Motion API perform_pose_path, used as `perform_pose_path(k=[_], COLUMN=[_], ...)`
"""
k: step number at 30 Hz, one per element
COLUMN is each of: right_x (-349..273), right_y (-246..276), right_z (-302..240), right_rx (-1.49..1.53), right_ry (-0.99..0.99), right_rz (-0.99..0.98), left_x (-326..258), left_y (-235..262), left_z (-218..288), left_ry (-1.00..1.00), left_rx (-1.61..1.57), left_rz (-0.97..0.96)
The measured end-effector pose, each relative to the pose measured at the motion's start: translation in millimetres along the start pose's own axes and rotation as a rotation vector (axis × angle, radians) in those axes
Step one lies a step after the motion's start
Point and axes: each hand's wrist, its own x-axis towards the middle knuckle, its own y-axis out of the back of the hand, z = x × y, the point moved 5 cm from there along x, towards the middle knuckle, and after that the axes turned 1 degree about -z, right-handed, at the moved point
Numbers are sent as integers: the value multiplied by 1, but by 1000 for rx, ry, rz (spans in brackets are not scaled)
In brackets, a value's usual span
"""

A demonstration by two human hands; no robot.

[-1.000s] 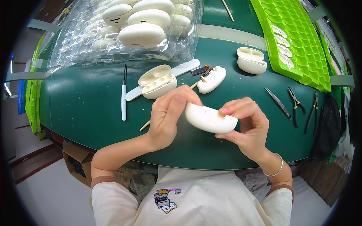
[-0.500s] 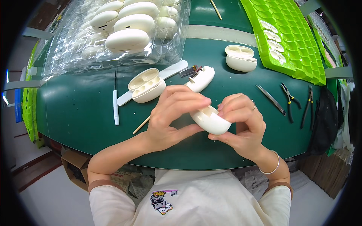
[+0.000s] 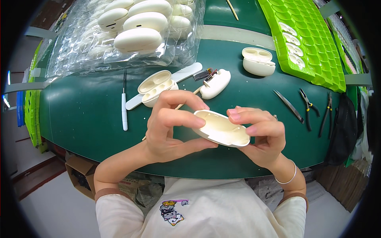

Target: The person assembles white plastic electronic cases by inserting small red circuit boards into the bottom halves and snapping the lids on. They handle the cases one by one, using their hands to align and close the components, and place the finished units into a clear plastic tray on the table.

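Between my two hands is an empty white earbud-case shell point(image 3: 222, 129), its hollow inside facing up. My left hand point(image 3: 168, 125) grips its left end, fingers on the rim and thumb underneath. My right hand point(image 3: 264, 135) holds the right end, fingertips at the rim; the thumb is mostly hidden. Just beyond lies a white case part point(image 3: 216, 84) with a dark battery point(image 3: 203, 74) and wires at its end. An open earbud case point(image 3: 154, 83) rests on a white flat stick point(image 3: 186, 72), partly behind my left hand. Another open case point(image 3: 258, 65) stands farther right.
A plastic tray point(image 3: 85, 63) of white cases lies far left, a green tray point(image 3: 317, 51) with several white pieces far right. White-handled tweezers point(image 3: 124, 113) lie left; metal tweezers point(image 3: 288, 106) and two pliers point(image 3: 307, 105) right. A wooden stick point(image 3: 195, 91) lies behind my left hand.
The shell has been turned in my hands, so its hollow inside now shows instead of its rounded outside. My fingers have shifted along its rim.
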Motion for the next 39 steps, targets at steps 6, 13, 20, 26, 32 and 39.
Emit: perform_pose_path(k=[6,13,20,26,32,39], right_x=[0,-2,0,2,4,-4], right_y=[-1,-1,-1,-1,2,5], right_z=[1,0,-2,-2,-5,6], right_rx=[96,132,-191,-388,-473,-304], right_ry=[4,21,-15,62,53,-88], right_rz=[5,17,-20,-65,-64,21], left_x=[2,1,-1,1,2,3], left_y=[0,0,0,-2,-1,0], left_z=[4,4,5,9,9,10], left_ry=[-41,-36,3,-5,-28,-72], left_rx=[6,-65,-31,18,9,65], left_rz=[-8,14,-30,-139,-58,-85])
